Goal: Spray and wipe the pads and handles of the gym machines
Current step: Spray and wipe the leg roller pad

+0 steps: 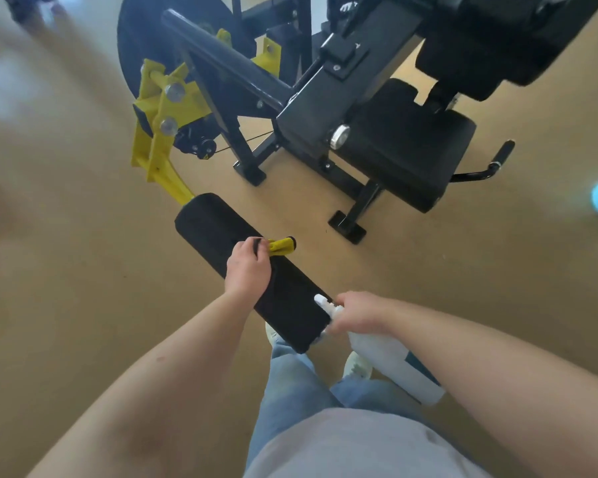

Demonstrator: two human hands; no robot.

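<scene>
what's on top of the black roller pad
Left hand lies on it, gripping a yellow piece, cloth or fitting unclear. Right hand holds a spray bottle at its near end. The hand hides what's beneath it.

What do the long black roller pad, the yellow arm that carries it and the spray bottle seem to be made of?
Roller pad: probably foam under matte black vinyl or fabric; no shine.
Yellow arm: painted metal, likely steel; flat plates with bolts.
Spray bottle: white plastic, semi-matte, by its smooth moulded body.
</scene>
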